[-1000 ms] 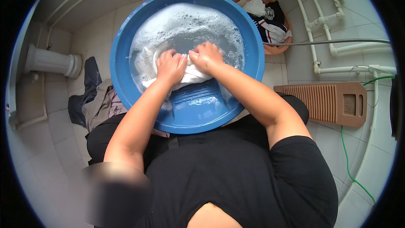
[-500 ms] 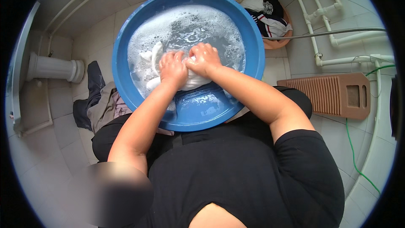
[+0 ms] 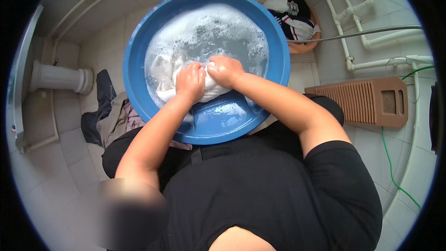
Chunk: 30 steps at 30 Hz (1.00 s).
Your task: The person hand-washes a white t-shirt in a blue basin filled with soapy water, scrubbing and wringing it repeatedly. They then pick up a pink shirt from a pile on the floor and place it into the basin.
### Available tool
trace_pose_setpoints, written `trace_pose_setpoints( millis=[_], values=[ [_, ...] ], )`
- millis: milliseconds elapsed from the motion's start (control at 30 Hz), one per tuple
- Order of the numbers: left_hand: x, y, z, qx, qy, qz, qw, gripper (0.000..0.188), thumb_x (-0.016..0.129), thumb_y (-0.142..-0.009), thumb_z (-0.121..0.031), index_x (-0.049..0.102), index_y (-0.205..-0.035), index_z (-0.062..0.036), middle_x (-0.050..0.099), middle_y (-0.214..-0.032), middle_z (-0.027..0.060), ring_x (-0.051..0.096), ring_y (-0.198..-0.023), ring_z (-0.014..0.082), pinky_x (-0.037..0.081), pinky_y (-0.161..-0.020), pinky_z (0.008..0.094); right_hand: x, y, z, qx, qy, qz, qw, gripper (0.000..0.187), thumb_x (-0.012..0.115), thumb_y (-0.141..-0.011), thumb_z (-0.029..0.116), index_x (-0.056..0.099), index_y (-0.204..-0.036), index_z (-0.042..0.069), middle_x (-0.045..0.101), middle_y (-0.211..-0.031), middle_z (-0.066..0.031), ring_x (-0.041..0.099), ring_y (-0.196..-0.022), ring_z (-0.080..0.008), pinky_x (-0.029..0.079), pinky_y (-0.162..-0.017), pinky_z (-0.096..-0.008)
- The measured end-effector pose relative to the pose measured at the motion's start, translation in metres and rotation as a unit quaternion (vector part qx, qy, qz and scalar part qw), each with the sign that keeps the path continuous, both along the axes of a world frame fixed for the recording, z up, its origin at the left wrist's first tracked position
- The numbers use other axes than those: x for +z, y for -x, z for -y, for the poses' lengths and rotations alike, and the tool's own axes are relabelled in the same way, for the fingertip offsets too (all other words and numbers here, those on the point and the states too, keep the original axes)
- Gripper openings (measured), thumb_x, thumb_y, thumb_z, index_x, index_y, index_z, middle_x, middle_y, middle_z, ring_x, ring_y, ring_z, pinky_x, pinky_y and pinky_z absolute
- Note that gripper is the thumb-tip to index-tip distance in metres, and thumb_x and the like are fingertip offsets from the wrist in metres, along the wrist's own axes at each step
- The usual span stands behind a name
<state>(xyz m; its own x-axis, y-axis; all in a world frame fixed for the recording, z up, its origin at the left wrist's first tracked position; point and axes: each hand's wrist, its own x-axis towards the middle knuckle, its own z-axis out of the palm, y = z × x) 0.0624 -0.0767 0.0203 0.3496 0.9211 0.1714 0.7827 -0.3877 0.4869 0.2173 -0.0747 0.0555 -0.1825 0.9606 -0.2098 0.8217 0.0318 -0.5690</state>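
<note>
- Lower middle of the frame: the round blue plastic basin (image 3: 223,133) stands close to the person's lap; a hard push on this near side might tip it.
- Centre: the left hand (image 3: 190,82) and right hand (image 3: 226,71) are closed around bunched, wet white cloth (image 3: 214,89); fingertips are partly hidden.
- The cloth lies inside the basin, trailing left; soapy slickness could let it slide from the fingers.
- Beyond the hands: foamy grey water (image 3: 248,56), which brisk rubbing could splash over the rim.
- Upper right: an orange round tub (image 3: 304,48) holding clothes, within splashing reach.
</note>
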Motion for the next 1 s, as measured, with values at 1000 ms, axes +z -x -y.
trace_pose_setpoints(
  millis=[1000],
  values=[
    [0.037,0.008,0.076,-0.027,0.012,0.099,0.995,0.023,0.053,-0.077,-0.018,0.053,-0.097,-0.0055,0.053,-0.098,0.0131,0.047,-0.093,0.0328,0.036,-0.084,0.0428,0.019,-0.012,0.090,0.087,-0.200,-0.114,0.969,0.049,0.076,-0.055,0.026,0.051,-0.093,0.009,0.047,-0.111,-0.0149,0.045,-0.103,-0.0349,0.040,-0.082,-0.0423]
  ],
)
